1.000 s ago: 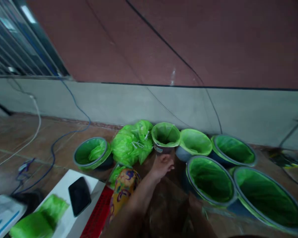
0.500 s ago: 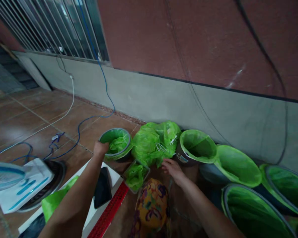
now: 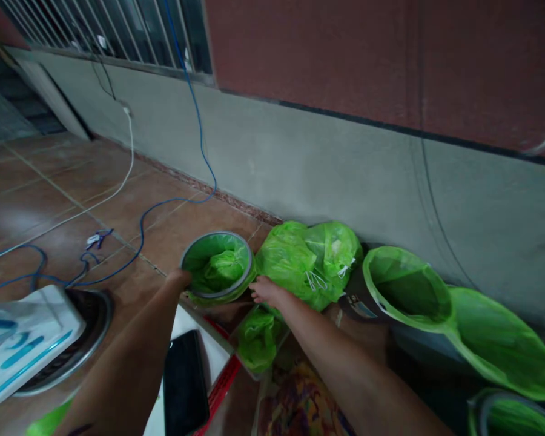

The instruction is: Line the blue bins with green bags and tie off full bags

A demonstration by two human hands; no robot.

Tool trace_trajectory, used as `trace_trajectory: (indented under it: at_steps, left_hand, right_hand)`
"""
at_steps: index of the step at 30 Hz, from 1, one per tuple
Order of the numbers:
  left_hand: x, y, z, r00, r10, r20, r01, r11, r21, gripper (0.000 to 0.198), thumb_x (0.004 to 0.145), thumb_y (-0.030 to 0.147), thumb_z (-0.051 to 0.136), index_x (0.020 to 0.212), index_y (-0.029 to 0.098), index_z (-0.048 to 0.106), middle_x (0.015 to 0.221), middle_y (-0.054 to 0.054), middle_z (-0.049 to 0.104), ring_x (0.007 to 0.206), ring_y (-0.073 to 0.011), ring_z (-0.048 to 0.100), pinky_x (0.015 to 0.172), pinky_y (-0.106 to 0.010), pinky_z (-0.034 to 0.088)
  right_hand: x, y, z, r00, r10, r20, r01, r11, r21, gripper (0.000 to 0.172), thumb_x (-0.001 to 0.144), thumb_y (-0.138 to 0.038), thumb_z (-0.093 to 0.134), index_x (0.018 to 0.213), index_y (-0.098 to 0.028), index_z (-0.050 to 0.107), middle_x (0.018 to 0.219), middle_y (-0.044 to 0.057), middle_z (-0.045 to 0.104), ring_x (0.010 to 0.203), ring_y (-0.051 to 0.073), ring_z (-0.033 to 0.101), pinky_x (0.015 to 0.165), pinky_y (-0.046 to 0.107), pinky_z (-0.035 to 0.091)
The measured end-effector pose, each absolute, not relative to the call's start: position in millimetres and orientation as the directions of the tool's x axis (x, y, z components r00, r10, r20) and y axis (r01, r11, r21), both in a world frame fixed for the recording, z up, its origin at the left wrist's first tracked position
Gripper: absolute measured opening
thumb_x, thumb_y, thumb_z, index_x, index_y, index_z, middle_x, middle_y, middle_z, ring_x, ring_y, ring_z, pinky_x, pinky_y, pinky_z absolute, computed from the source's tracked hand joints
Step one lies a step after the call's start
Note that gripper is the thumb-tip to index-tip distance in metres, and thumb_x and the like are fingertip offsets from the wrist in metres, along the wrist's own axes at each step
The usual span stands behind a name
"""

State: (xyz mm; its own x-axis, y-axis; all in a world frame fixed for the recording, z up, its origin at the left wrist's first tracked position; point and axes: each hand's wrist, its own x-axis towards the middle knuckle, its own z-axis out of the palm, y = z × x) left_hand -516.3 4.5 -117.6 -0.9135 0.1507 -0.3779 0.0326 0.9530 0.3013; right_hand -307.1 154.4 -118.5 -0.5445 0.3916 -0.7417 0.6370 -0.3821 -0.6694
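Note:
A small grey bin (image 3: 240, 283) lined with a green bag stands on the brown tiled floor, with a crumpled green bag (image 3: 218, 267) inside it. My left hand (image 3: 178, 280) grips its near left rim. My right hand (image 3: 263, 290) reaches to its right rim, fingers bent at the edge; whether they hold it is unclear. Just right of the bin lie tied, full green bags (image 3: 311, 259).
Several more green-lined bins (image 3: 404, 289) lean along the grey wall on the right. A black phone (image 3: 185, 381) lies on a white board beside a red strip. A clear tray of green bags (image 3: 257, 336) sits below. Blue and white cables (image 3: 138, 224) cross the floor left.
The view has swung left and closer to the small bin. My left hand reached out and took its rim; my right hand moved left from the tied bags to the bin's right rim.

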Motion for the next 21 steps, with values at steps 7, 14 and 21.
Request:
trace_trajectory:
  at_steps: [7,14,21]
  left_hand:
    - [-518.9,27.1,-79.2,-0.88,0.286,-0.38,0.227,0.955,0.193,0.018,0.078,0.017,0.055,0.086,0.006,0.067,0.081,-0.015,0.07,0.085,-0.0269,0.068,0.059,-0.025,0.044]
    - [-456.3,36.9,50.6,-0.839,0.533,-0.108,0.519,0.844,0.138,0.024,0.075,0.029,0.053,0.088,0.014,0.066,0.081,-0.014,0.071,0.08,-0.0276,0.068,0.058,-0.027,0.043]
    - [-306.8,53.5,150.1,-0.653,0.751,0.098,0.755,0.656,0.001,0.034,0.081,0.035,0.048,0.1,0.011,0.063,0.085,-0.017,0.071,0.084,-0.0328,0.068,0.069,-0.035,0.047]
  right_hand:
    - [-319.8,147.8,-110.9,-0.501,0.402,-0.767,0.577,-0.505,-0.642,0.005,0.088,-0.012,0.052,0.086,-0.015,0.054,0.072,-0.001,0.059,0.054,0.007,0.055,0.058,0.02,0.051]
    - [-265.1,180.0,-27.0,-0.493,0.597,-0.633,0.468,-0.432,-0.771,0.019,0.09,-0.027,0.054,0.075,-0.016,0.055,0.05,-0.001,0.055,0.042,0.012,0.055,0.04,0.021,0.046]
    - [-101.2,177.7,50.5,-0.483,0.715,-0.505,0.351,-0.37,-0.86,0.019,0.09,-0.016,0.05,0.072,-0.014,0.055,0.046,0.0,0.058,0.039,0.012,0.056,0.037,0.02,0.048]
